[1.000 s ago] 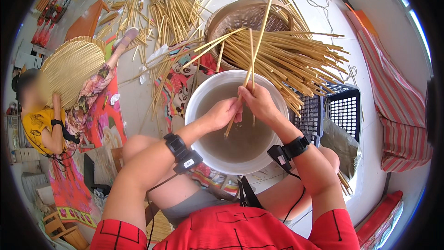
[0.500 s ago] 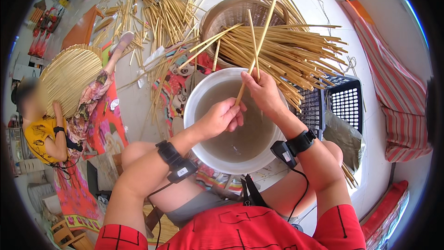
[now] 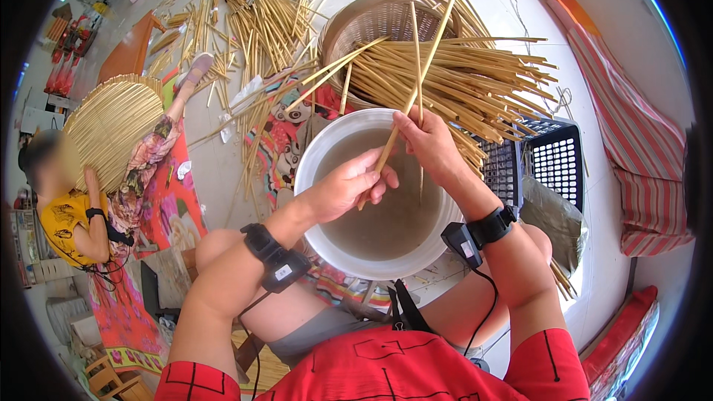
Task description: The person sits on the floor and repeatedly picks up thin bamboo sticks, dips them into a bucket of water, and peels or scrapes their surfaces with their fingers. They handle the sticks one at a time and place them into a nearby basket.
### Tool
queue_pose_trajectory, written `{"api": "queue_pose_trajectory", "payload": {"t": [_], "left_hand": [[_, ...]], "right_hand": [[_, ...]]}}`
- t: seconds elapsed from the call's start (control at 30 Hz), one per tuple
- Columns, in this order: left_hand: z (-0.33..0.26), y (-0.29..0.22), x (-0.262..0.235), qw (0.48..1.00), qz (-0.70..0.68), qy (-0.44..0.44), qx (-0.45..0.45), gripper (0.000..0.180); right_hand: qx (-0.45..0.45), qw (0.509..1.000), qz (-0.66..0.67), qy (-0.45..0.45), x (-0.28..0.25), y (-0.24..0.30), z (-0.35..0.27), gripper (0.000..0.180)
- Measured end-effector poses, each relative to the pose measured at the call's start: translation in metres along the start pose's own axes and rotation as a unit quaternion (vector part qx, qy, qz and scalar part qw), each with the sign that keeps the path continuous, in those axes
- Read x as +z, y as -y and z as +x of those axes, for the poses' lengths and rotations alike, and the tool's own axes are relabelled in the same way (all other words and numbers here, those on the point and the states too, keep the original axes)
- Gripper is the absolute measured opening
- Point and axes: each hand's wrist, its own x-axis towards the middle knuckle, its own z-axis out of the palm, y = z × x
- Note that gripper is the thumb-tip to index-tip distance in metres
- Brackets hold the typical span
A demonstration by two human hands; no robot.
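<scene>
Between my hands slants a long golden plant stalk (image 3: 440,26), its upper end far beyond the bucket. My left hand (image 3: 347,187) has its fingers curled around the lower part, and the stalk's end pokes out below them. Higher up, my right hand (image 3: 431,145) pinches the same stalk between thumb and fingers. A thinner stalk (image 3: 417,44) crosses behind it, also held in my right hand, its lower end pointing down over the water. Both hands are above a white bucket (image 3: 375,270) holding murky water.
Beyond the bucket, a wicker basket (image 3: 343,26) stands behind a heap of stalks (image 3: 460,74). A black plastic crate (image 3: 553,167) is at right. More stalks (image 3: 260,22) lie on the floor. At left, a person in yellow (image 3: 70,223) sits with a round woven mat (image 3: 111,134).
The long stalk has slid down toward me, so more of its lower end sticks out below my left hand. The thinner stalk's top has swung slightly right. My left hand has shifted slightly left.
</scene>
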Motion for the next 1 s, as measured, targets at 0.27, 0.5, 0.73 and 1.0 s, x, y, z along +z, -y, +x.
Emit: {"api": "queue_pose_trajectory", "payload": {"t": [0.27, 0.5, 0.73, 1.0], "left_hand": [[0.002, 0.008, -0.015, 0.997, 0.046, -0.046, -0.046, 0.029], [-0.001, 0.002, -0.016, 0.994, -0.073, 0.034, -0.069, 0.030], [-0.002, -0.004, -0.002, 0.991, -0.119, 0.056, -0.011, 0.044], [-0.001, 0.003, -0.012, 0.996, -0.072, 0.044, -0.038, 0.020]], "right_hand": [[-0.027, 0.999, -0.005, 0.024, 0.006, -0.002, -0.007, 0.024], [-0.027, 0.994, 0.101, 0.038, -0.002, 0.009, 0.001, 0.022], [-0.015, 0.994, 0.112, -0.005, -0.006, 0.005, 0.005, 0.023], [-0.016, 0.996, 0.087, 0.003, 0.000, 0.005, 0.001, 0.022]]}}
